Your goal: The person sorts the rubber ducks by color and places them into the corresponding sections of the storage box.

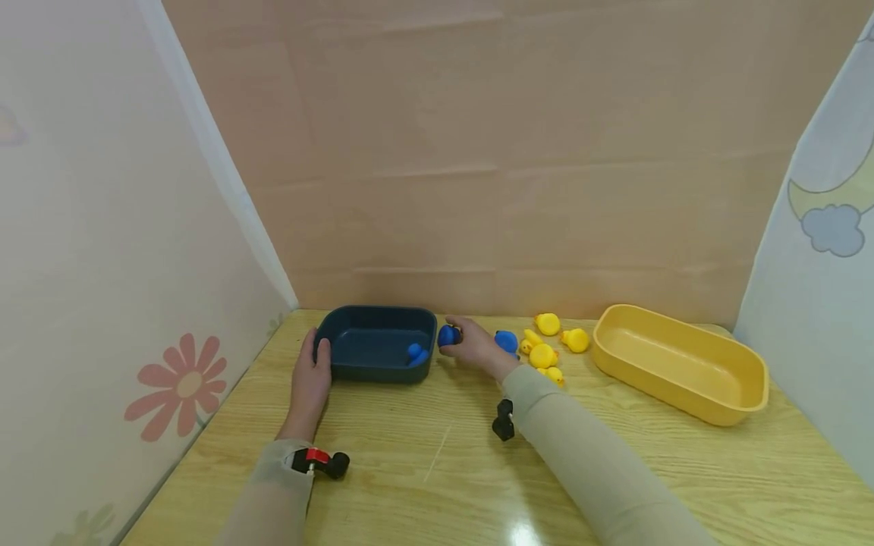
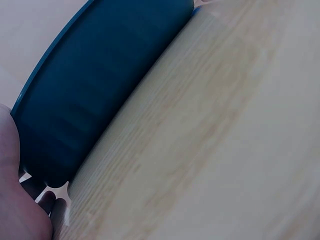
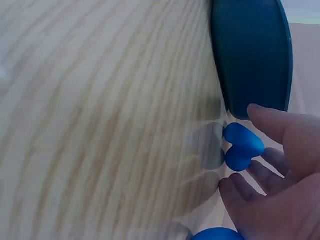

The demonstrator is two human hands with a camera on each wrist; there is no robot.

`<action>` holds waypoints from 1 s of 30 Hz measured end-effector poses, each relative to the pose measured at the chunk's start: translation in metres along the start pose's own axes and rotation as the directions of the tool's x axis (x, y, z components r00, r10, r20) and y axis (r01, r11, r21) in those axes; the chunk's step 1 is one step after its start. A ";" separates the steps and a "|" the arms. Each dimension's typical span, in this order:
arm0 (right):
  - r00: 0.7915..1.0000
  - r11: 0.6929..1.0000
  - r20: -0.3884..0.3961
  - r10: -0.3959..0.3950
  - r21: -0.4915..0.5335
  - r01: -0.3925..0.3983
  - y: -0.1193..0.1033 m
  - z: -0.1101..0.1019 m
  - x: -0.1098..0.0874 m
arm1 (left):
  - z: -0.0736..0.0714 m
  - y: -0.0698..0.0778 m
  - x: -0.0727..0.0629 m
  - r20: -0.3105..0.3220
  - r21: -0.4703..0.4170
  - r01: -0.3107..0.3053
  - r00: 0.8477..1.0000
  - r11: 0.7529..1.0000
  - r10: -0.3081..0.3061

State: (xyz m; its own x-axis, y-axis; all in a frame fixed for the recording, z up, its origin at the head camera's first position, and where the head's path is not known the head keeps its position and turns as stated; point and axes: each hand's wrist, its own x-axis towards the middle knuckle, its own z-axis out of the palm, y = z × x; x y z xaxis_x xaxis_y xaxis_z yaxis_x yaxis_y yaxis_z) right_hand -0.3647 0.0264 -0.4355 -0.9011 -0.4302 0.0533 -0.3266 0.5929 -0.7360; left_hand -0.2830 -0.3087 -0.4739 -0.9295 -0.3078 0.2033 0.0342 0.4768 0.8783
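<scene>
My left hand [image 1: 312,379] grips the left end of a dark blue tray [image 1: 382,374], thumb at the rim and fingers around the outside. In the left wrist view, the tray's long side [image 2: 100,85] fills the upper left. One small blue rubber duck [image 1: 415,353] lies inside near the tray's right end. Just outside that end, my right hand [image 1: 474,349] reaches around another blue duck [image 1: 447,335]. The right wrist view shows its thumb and fingers spread about this duck [image 3: 242,147], not closed on it; the fingers behind are partly hidden.
More blue ducks [image 1: 506,341] sit beside the right wrist. Several yellow ducks [image 1: 543,356] are grouped right of them. A yellow tray [image 1: 683,398] stands at the right, angled. A tan paper wall [image 1: 519,189] rises behind the wooden table [image 1: 410,470].
</scene>
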 end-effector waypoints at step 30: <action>0.993 0.995 -0.109 0.036 -0.092 -0.046 -0.004 0.007 -0.007 | 0.001 -0.007 0.002 0.016 -0.014 -0.003 1.000 1.000 0.003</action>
State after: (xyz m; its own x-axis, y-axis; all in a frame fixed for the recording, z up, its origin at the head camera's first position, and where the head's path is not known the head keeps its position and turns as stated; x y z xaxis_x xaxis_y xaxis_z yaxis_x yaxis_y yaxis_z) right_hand -0.3550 0.0225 -0.4381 -0.9380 -0.3321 0.0996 -0.3095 0.6724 -0.6724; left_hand -0.2850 -0.3119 -0.4795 -0.9350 -0.2935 0.1992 0.0421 0.4657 0.8839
